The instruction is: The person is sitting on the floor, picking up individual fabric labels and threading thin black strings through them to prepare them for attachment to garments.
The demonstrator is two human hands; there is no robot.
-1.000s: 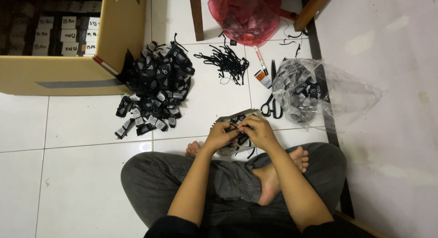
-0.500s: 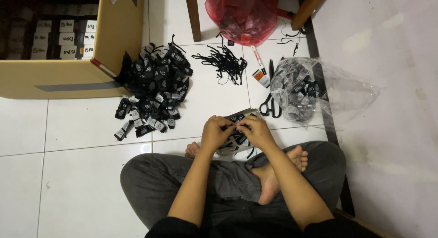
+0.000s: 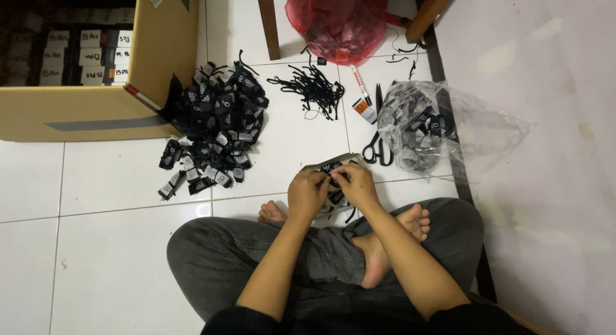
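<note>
Head view, looking down: a person sits cross-legged on a white tiled floor [image 3: 96, 245], work spread within arm's reach. Both hands meet just above the feet — the left hand [image 3: 307, 195] and right hand [image 3: 355, 185] are curled nearly closed, fingertips pinching a small black tag [image 3: 333, 174] between them over a few more tags. A heap of black tags [image 3: 215, 126] lies to the left beside a cardboard box [image 3: 96, 110]; scissors [image 3: 375, 149] and a clear plastic bag [image 3: 443, 126] sit to the right.

Glossy tile floor [image 3: 115, 245], matt cardboard box [image 3: 96, 117] (clear plastic bag [image 3: 449, 129] crinkled).
</note>
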